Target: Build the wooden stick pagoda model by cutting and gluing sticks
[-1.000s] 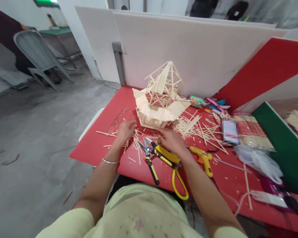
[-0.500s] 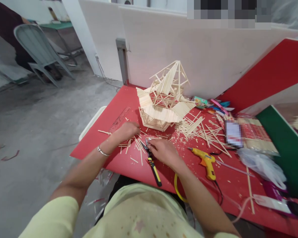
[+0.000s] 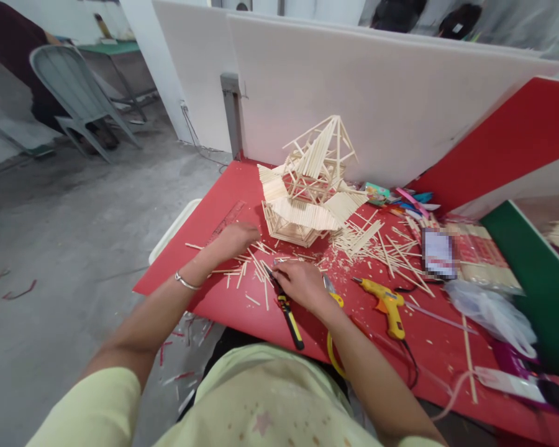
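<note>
My left hand (image 3: pixel 238 239) is over the left part of the red table, palm down, fingers drawn together near short wooden sticks (image 3: pixel 235 273); whatever is in them is hidden. My right hand (image 3: pixel 300 280) has its fingers curled down beside the jaws of black-and-yellow pliers (image 3: pixel 291 323), which lie on the table. I cannot make out what these fingers hold. A yellow-handled tool with a grey metal part (image 3: pixel 336 299) shows partly beneath my right wrist. Just beyond both hands stands a tiered model tower of wooden sticks (image 3: pixel 302 214), with slatted roof panels and an open-framed top.
Right of the tower lies a heap of loose sticks (image 3: pixel 368 239). A yellow glue gun (image 3: pixel 386 304), a plastic bag (image 3: pixel 489 310) and packed sticks (image 3: pixel 487 254) are on the right. A clear ruler (image 3: pixel 226 220) lies at left. White panels (image 3: pixel 354 93) rise behind the table (image 3: pixel 233 180).
My left hand has shifted slightly left and up. The right hand's fingers have curled in, and more of the yellow-handled tool shows beside its wrist. The tower and pliers have stayed in place.
</note>
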`<state>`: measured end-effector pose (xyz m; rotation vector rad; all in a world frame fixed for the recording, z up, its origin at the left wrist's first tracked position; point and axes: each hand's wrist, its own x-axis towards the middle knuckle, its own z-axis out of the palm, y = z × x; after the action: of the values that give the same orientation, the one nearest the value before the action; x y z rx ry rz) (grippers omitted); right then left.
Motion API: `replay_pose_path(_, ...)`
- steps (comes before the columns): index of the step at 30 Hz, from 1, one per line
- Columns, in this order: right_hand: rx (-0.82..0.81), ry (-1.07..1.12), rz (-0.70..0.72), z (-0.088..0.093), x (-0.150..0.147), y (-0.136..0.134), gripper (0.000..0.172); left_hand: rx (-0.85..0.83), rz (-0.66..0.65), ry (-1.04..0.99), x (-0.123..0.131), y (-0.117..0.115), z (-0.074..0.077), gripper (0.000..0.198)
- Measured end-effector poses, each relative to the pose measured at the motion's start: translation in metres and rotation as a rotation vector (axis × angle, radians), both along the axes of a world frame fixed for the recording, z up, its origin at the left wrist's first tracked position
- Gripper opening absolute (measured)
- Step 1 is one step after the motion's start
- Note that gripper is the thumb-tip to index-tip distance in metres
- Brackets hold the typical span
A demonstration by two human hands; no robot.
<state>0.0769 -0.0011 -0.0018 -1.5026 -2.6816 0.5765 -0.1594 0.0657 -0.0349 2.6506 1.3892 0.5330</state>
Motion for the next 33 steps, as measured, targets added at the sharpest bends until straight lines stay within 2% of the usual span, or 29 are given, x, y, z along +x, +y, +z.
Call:
replay_pose_path(4, 0.027, -0.001, 0.001, -0.01, -0.026, 0.003, 0.028, 0.011, 0.191, -0.147, -0.017, 0.001, 0.01, 0.014)
replay_pose_path(8, 0.047, -0.019, -0.069, -0.025, -0.053, 0.019, 0.033, -0.034, 0.264, -0.221, -0.028, -0.008, 0.011, 0.016)
replay_pose_path(12, 0.049, -0.002, -0.128, -0.036, -0.075, 0.036, 0.032, -0.055, 0.371, -0.257, -0.025, -0.026, 0.013, 0.03)
replay_pose_path(15, 0.061, 0.06, -0.138, -0.033, -0.08, 0.036, 0.029, -0.039, 0.457, -0.367, -0.018, -0.039, 0.021, 0.032)
replay_pose_path(18, 0.087, 0.161, -0.119, -0.021, -0.071, 0.024, 0.028, -0.003, 0.532, -0.551, -0.01, -0.05, 0.031, 0.031)
replay_pose_path(21, 0.115, 0.278, -0.104, -0.009, -0.053, 0.009, 0.028, -0.067, 0.456, -0.784, 0.007, -0.057, 0.042, 0.028)
replay_pose_path(25, 0.118, 0.636, -0.221, 0.01, -0.023, -0.006, 0.026, -0.067, 0.355, -1.045, 0.044, -0.057, 0.061, 0.017)
replay_pose_path(30, 0.119, 0.822, -0.27, 0.036, 0.006, -0.012, 0.03, -0.185, 0.259, -1.083, 0.087, -0.044, 0.085, 0.021)
replay_pose_path(33, 0.123, 0.86, -0.289, 0.04, 0.018, -0.011, 0.03, -0.225, 0.188, -1.098, 0.106, -0.028, 0.095, 0.031)
